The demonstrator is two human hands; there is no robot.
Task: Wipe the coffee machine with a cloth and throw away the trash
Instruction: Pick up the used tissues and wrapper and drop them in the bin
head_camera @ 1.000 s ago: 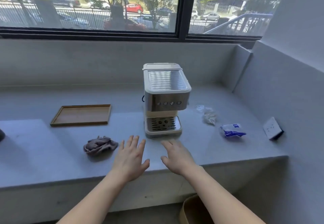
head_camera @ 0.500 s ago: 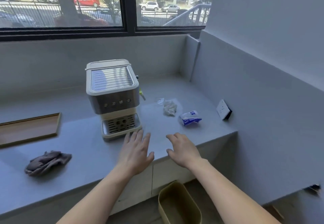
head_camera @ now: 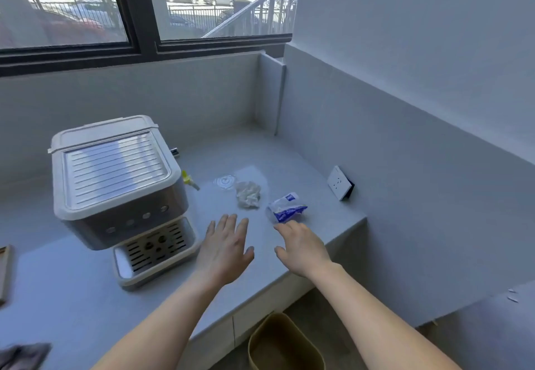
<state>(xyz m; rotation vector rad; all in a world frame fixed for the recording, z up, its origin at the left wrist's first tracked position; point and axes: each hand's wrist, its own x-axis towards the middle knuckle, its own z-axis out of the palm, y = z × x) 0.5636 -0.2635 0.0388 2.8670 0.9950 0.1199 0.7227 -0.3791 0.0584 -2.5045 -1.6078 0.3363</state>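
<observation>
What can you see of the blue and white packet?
The blue and white packet looks like crumpled plastic wrapping, white on top, blue print below. It lies on the grey counter, right of the crumpled white tissue, apart from it. Fingertips of the right hand reach its near edge; contact is unclear.

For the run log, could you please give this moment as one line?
phase: reach; left hand: open; right hand: open, beside blue wrapper; cloth: untouched on counter
</observation>
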